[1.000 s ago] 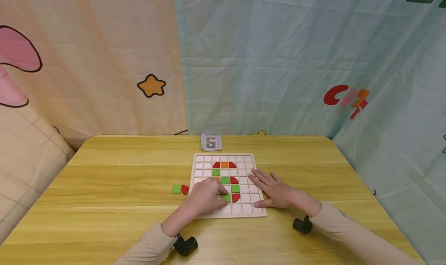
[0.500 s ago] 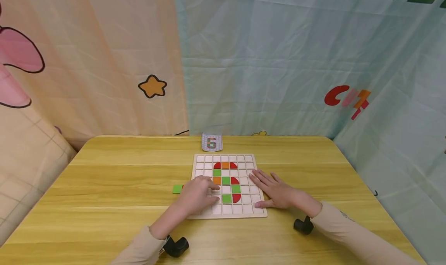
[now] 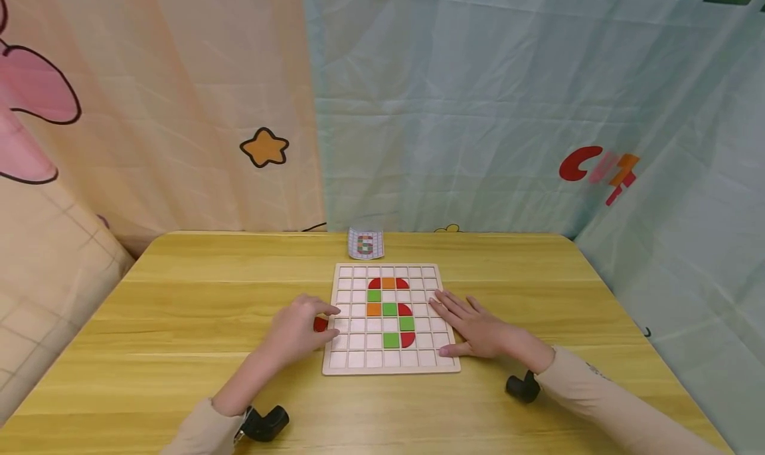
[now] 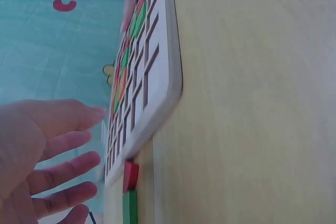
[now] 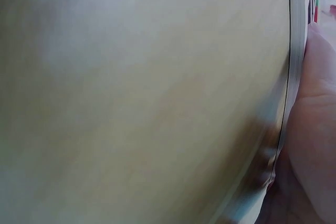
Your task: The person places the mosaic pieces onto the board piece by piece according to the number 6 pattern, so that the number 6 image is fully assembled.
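A white grid board [image 3: 352, 360] lies on the table, with red, orange and green tiles set in its middle cells. My left hand [image 3: 297, 332] hovers by the board's left edge, fingers spread and holding nothing. Just beside that edge lies a loose red tile [image 3: 320, 324], partly covered by the hand in the head view. The left wrist view shows it as a red block [image 4: 130, 176] against a green tile [image 4: 129, 207]. Across the board's right edge rests my right hand [image 3: 478, 329], fingers straight and spread.
Behind the board, a small card [image 3: 366, 244] printed with a coloured grid pattern lies near the back of the wooden table [image 3: 209, 295]. Patterned curtains [image 3: 448, 109] hang behind the table. Each wrist carries a black camera mount [image 3: 265, 424].
My left hand has drawn back leftward from the green tile in the lower part of the board to the loose tiles at its left. My right hand has stayed on the right edge.
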The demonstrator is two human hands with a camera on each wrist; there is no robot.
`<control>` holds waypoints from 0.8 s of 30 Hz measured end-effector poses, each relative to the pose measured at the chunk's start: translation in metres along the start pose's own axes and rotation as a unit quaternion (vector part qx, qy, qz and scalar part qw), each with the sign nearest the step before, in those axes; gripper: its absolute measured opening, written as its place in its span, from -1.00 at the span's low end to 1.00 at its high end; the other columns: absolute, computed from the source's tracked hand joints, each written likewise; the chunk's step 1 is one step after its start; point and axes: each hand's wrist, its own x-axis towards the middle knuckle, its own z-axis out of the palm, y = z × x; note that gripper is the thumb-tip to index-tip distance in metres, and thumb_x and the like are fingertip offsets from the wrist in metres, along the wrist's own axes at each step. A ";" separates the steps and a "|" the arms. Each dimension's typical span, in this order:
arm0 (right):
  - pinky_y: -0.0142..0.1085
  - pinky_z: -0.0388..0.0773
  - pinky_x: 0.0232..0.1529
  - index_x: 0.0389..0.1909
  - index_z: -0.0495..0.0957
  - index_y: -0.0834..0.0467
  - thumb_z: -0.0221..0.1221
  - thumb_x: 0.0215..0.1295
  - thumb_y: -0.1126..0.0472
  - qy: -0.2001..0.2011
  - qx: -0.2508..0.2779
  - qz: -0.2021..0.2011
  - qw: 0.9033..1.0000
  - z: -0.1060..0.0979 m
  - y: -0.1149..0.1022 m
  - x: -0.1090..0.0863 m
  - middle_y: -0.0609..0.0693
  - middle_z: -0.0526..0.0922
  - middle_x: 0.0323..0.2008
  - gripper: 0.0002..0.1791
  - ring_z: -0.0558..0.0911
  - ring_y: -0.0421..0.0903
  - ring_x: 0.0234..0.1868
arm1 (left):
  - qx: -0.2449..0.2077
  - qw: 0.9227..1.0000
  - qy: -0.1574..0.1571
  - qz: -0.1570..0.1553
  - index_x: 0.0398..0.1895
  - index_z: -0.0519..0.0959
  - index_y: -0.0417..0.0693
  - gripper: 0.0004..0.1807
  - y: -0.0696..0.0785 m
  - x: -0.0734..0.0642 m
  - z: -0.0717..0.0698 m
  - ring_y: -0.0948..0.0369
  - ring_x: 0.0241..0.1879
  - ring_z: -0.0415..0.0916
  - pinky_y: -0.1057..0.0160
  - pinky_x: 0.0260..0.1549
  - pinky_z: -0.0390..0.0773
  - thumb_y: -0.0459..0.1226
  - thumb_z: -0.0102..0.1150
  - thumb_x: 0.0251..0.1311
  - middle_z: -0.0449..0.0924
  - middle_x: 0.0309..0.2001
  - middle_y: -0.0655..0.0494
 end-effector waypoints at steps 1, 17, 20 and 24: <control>0.29 -0.13 0.37 0.52 -0.18 0.19 -0.02 0.30 -0.33 -0.003 -0.002 0.003 1.000 0.000 0.000 0.000 0.22 -0.20 0.53 0.02 -0.13 0.21 0.53 | 0.002 1.000 0.002 0.000 -0.20 0.73 -0.05 -0.67 -0.003 -0.001 -0.001 0.13 -0.13 0.51 0.21 -0.32 0.54 -0.21 0.48 -0.10 0.69 -0.15 0.08; 0.29 -0.12 0.37 0.53 -0.19 0.15 -0.03 0.29 -0.35 0.001 -0.005 0.000 1.000 0.003 0.004 0.002 0.20 -0.22 0.53 0.02 -0.14 0.19 0.53 | 0.015 1.000 -0.010 -0.003 -0.17 0.72 -0.02 -0.65 -0.027 -0.007 -0.002 0.11 -0.08 0.51 0.06 -0.24 0.57 -0.22 0.46 -0.12 0.68 -0.11 0.07; 0.29 -0.10 0.37 0.52 -0.17 0.17 -0.04 0.29 -0.35 -0.003 -0.010 0.000 1.000 0.000 0.002 0.001 0.21 -0.20 0.53 0.01 -0.13 0.20 0.53 | 0.010 1.000 -0.016 -0.010 -0.18 0.72 -0.03 -0.67 -0.029 -0.005 -0.001 0.13 -0.11 0.50 0.10 -0.27 0.55 -0.22 0.46 -0.10 0.67 -0.12 0.07; 0.29 -0.09 0.37 0.52 -0.17 0.17 -0.05 0.30 -0.36 0.001 -0.012 -0.005 1.000 0.000 0.001 0.001 0.21 -0.19 0.53 0.01 -0.13 0.21 0.53 | 0.011 1.000 -0.021 -0.017 -0.19 0.73 -0.03 -0.69 -0.030 -0.003 -0.001 0.14 -0.14 0.49 0.12 -0.28 0.55 -0.19 0.46 -0.07 0.65 -0.15 0.07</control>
